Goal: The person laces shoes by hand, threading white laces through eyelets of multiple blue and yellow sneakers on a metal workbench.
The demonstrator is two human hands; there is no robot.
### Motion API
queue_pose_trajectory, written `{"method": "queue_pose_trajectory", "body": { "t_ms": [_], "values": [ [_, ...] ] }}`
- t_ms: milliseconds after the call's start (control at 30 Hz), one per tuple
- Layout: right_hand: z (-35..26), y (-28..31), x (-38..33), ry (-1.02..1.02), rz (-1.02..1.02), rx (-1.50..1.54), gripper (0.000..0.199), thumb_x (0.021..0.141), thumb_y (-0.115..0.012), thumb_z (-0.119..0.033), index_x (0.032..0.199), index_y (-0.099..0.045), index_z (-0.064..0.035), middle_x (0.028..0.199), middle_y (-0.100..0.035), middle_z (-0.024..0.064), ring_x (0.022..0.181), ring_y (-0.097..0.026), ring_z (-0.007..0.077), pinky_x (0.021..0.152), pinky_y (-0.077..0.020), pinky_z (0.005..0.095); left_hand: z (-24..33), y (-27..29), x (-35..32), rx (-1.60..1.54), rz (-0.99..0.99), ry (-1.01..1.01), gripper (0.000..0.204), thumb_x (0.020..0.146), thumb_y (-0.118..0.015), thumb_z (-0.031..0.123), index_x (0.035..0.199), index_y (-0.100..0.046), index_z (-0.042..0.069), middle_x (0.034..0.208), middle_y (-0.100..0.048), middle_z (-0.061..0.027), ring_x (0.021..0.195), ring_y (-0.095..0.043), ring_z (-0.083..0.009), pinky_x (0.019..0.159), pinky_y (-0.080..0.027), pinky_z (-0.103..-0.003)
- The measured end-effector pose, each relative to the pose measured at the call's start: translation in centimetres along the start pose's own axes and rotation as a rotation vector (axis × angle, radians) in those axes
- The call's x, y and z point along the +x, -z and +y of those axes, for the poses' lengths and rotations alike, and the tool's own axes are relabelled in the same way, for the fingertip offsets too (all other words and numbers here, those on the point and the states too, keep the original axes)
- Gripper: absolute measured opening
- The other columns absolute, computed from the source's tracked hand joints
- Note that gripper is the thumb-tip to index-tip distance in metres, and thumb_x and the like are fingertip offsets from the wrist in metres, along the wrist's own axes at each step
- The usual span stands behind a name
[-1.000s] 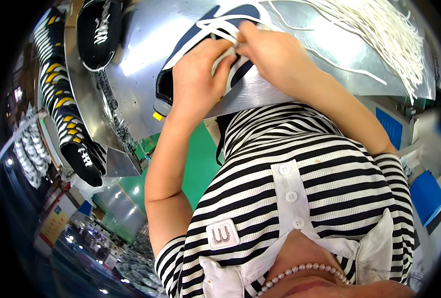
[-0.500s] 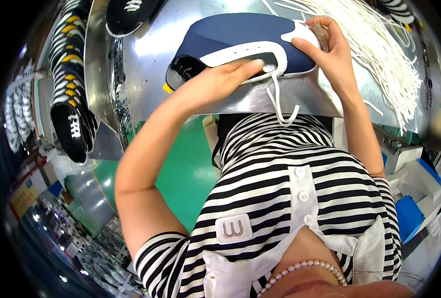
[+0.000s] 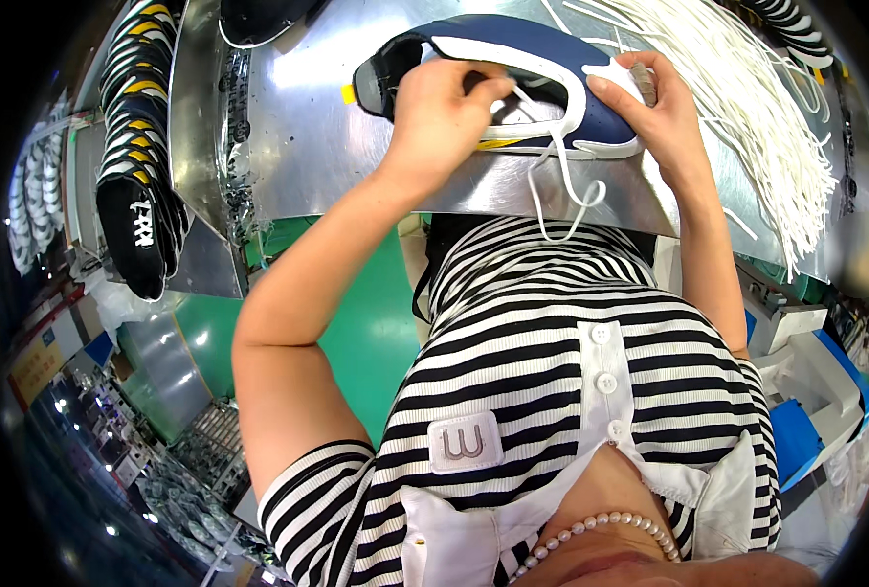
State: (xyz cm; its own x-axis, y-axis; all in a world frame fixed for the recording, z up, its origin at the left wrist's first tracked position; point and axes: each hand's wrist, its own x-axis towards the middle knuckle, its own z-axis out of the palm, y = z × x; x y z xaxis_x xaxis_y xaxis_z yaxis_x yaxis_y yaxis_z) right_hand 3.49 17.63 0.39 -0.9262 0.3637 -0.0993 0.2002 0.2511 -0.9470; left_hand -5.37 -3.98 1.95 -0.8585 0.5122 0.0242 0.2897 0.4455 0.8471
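Bright metal tabletop (image 3: 307, 147) beneath both hands, with green floor (image 3: 371, 303) below the table edge, beside the left forearm; lying between the hands on that metal, a navy shoe (image 3: 542, 47) with white trim, opening uppermost, toe toward the right hand (image 3: 659, 108), heel with a yellow tab (image 3: 348, 95) out beyond the left hand (image 3: 444, 108); at the right hand, thumb and fingers closed around the toe end, holding the shoe there, with a brownish wrap (image 3: 642, 83) around one finger; at the left hand, fingers curled in narrow over the shoe's opening, thumb close to a white strand; cannot tell whether pinching that strand or only resting near it; hanging from the toe end of the opening, between the hands and nearer the right, a white lace (image 3: 557, 142), looping down over the near table edge; apparently at an early stage, to judge by the wide-open throat; done, as far as visible, only the threading at the toe end; seemingly left, the white eyelet band from there back toward the heel, partly hidden by the left hand; beyond the right hand, a thick spread of loose white laces (image 3: 747, 127); well off past the left hand, a long stack of shoes (image 3: 151, 88), ending in a black shoe (image 3: 136, 235) with white lacing across the front.
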Motion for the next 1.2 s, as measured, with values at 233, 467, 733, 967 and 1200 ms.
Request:
{"method": "queue_pose_trajectory", "body": {
  "t_ms": [233,467,733,967,1200],
  "values": [
    [0.5,0.2,-0.5,-0.057,-0.102,-0.024,0.055,0.073,-0.082,-0.038,0.103,-0.059,0.0014,0.087,-0.065,0.0113,0.076,-0.063,0.016,0.068,-0.05,0.029,1.7,0.4,-0.3,0.103,-0.237,0.111,0.016,0.082,-0.072,0.013,0.091,-0.073,0.001,0.076,-0.069,-0.0052,0.068,-0.06,-0.0114,0.065,-0.047,-0.026],
    [0.0,1.4,-0.9,0.082,-0.066,-0.011,0.044,0.079,-0.079,-0.034,0.102,-0.059,-0.0022,0.086,-0.065,0.0073,0.075,-0.061,0.0113,0.069,-0.0484,0.0254,2.3,1.6,-0.8,0.2,-0.096,-0.075,0.015,0.083,-0.065,0.013,0.09,-0.069,0.0,0.078,-0.068,-0.0133,0.067,-0.064,-0.0234,0.066,-0.049,-0.032],
    [2.2,7.3,-2.3,-0.041,0.058,0.045,0.039,0.084,-0.075,-0.028,0.109,-0.06,-0.0026,0.092,-0.066,0.0063,0.08,-0.062,0.0096,0.074,-0.0483,0.0217,-0.5,16.0,-1.6,0.46,0.434,-0.11,0.01,0.086,-0.068,0.007,0.092,-0.068,0.0,0.081,-0.066,-0.0053,0.07,-0.056,-0.0114,0.067,-0.047,-0.026],
    [1.8,7.7,-2.5,0.057,0.044,-0.136,0.035,0.086,-0.071,-0.03,0.109,-0.059,-0.0077,0.087,-0.067,0.0062,0.08,-0.062,0.011,0.072,-0.0479,0.0244,2.3,15.3,-2.3,0.342,0.379,-0.133,0.011,0.088,-0.067,0.008,0.095,-0.067,0.0,0.09,-0.066,-0.0037,0.075,-0.055,-0.0082,0.067,-0.046,-0.022],
    [1.2,6.4,-0.5,0.399,0.349,-0.495,0.037,0.083,-0.074,-0.035,0.104,-0.068,-0.0059,0.09,-0.071,0.0069,0.079,-0.068,0.0183,0.069,-0.0523,0.029,12.5,3.2,1.8,0.252,-0.385,-0.732,0.007,0.077,-0.066,-0.001,0.083,-0.062,-0.001,0.125,-0.061,-0.018,0.098,-0.061,-0.0291,0.086,-0.048,-0.034]
  ]
}}
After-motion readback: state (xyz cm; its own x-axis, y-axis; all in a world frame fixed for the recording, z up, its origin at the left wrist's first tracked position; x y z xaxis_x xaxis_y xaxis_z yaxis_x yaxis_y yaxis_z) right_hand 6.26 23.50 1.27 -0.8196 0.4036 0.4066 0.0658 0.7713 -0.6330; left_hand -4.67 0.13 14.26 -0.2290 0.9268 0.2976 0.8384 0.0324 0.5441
